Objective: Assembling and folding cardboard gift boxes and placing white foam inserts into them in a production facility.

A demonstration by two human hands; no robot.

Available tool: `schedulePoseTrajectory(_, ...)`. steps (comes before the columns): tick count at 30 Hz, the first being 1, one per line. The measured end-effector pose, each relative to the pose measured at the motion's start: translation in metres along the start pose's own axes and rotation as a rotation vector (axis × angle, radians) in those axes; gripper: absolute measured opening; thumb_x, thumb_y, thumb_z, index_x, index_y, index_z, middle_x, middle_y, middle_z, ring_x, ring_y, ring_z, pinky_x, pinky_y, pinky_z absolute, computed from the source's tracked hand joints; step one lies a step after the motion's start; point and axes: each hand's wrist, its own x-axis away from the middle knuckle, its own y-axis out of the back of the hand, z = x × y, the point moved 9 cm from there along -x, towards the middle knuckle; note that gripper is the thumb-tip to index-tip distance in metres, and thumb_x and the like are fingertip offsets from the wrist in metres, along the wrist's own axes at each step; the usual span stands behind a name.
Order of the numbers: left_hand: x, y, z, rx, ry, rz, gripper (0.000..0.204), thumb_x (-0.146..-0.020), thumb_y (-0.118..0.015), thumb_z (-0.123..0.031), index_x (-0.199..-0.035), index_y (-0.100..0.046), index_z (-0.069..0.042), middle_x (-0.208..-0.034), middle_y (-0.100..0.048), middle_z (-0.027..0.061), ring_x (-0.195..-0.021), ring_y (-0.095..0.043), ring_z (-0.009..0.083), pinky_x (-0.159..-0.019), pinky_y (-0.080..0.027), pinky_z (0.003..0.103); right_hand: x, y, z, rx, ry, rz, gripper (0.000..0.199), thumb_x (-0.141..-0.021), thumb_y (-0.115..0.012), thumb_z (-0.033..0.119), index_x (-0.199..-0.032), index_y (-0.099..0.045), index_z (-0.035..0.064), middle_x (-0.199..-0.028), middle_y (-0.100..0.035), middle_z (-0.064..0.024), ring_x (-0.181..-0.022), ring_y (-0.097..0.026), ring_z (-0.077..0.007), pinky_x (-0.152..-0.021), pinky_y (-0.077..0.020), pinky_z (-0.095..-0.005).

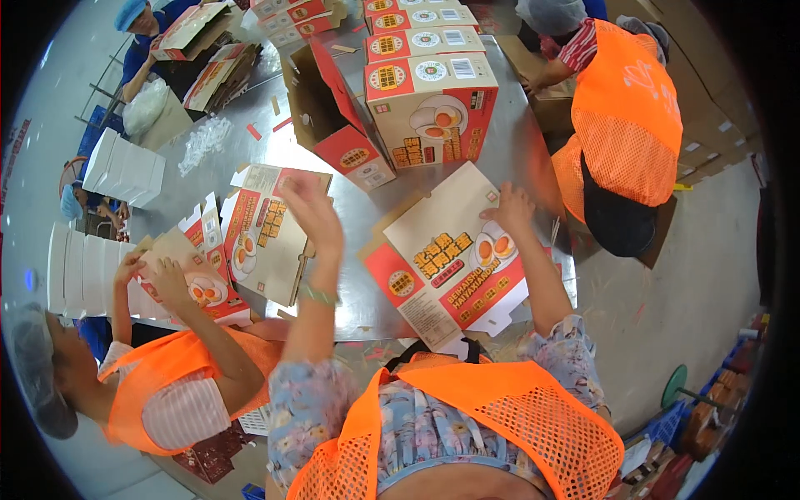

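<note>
A flattened red-and-tan printed carton (433,225) is tilted in front of me at the table's near edge. My right hand (512,208) grips its right edge, thumb on the printed face and fingers at the rim. My left hand (312,218), slightly blurred, is off that carton, its fingers stretched out and apart. It hovers over the right side of a stack of flat cartons (265,218) to the left; whether it touches the stack I cannot tell. Beyond my hands stands an opened-up carton (337,112) with its top unclosed.
Closed egg-picture boxes (433,112) stand in a row at the back of the metal table (350,287). A co-worker in an orange vest (187,375) handles flat cartons at left; another (625,108) bends at right. White foam boxes (125,167) and clear plastic pieces (204,143) lie further left.
</note>
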Motion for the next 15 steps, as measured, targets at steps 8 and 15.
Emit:
schedulePoseTrajectory(8, 0.181, -0.047, 0.110, -0.244, 0.183, 0.464, 0.079, -0.081, -0.079, -0.034, -0.143, -0.044, 0.001, -0.148, -0.038, 0.0276, -0.133, -0.039, 0.0463, -0.110, -0.035, 0.051, -0.026, -0.040, -0.001, -0.490, 0.149, 0.196, 0.048, -0.070, -0.087, 0.029, -0.105, -0.065, 0.0056, -0.094, -0.070, -0.0174, -0.097, -0.069, -0.0325, -0.083, -0.0537, -0.0447)
schedulePoseTrajectory(15, 0.110, -0.051, 0.089, -0.796, -0.069, 0.409, 0.090, -0.067, -0.089, -0.033, -0.142, -0.047, -0.007, -0.133, -0.049, 0.0216, -0.127, -0.044, 0.0438, -0.105, -0.038, 0.053, 0.030, 0.004, 0.097, 0.046, 0.425, -0.227, 0.026, -0.084, -0.074, 0.024, -0.100, -0.069, 0.0051, -0.094, -0.069, -0.0195, -0.090, -0.067, -0.0343, -0.079, -0.0538, -0.0441)
